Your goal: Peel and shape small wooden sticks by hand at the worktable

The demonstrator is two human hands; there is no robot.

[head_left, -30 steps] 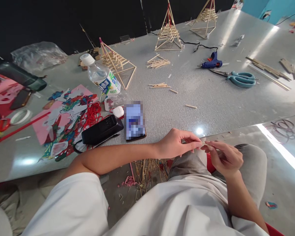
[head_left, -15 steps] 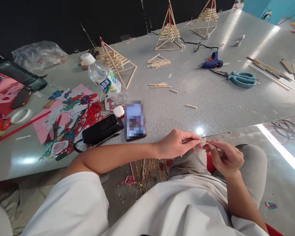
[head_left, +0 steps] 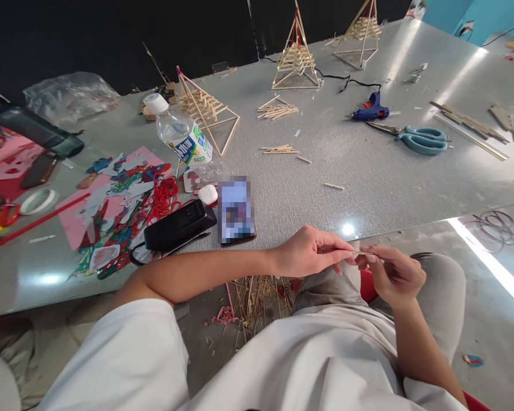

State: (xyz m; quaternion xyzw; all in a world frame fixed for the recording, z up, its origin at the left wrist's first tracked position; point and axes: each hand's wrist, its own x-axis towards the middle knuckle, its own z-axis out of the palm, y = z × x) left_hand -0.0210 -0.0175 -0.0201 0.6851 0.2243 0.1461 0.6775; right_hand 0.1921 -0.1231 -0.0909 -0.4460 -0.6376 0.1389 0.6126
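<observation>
Over my lap, just below the table's front edge (head_left: 282, 242), my left hand (head_left: 308, 253) and my right hand (head_left: 393, 275) meet fingertip to fingertip. Both pinch a thin, pale wooden stick (head_left: 360, 252) between them; most of it is hidden by the fingers. A phone (head_left: 236, 209) lies on the table just beyond my left wrist, beside a black case (head_left: 179, 225). Loose sticks (head_left: 278, 149) lie further out on the table.
Stick pyramids (head_left: 209, 111) (head_left: 296, 54) stand on the table, with a water bottle (head_left: 180, 136), a blue glue gun (head_left: 370, 108), teal scissors (head_left: 420, 138), coloured paper scraps (head_left: 115, 200) and red cord (head_left: 165, 197). Stick offcuts (head_left: 257, 299) litter the floor.
My hands have stayed together on the stick, with only small finger shifts. The view has drifted slightly.
</observation>
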